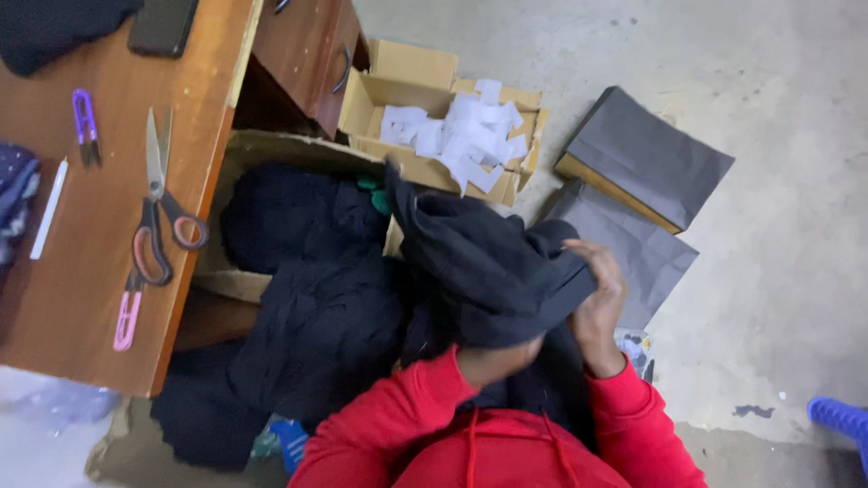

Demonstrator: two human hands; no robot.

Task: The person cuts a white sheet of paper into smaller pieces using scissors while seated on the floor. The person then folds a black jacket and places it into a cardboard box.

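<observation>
A black garment (479, 262) is bunched up in front of my chest. My right hand (599, 303) grips its right edge with curled fingers. My left hand (495, 360) is pushed up inside the garment, so only the wrist and part of the hand show; its fingers are hidden. Both arms wear red sleeves. More black cloth (316, 298) spills out of a cardboard box (237, 282) to the left of the garment.
A wooden desk (81, 298) at left carries scissors (158, 203), purple thread snips (84, 122), a pink tool (127, 316) and a white pen (48, 210). A box of white paper slips (452, 136) stands ahead. Grey paper sheets (646, 154) lie on the concrete floor at right.
</observation>
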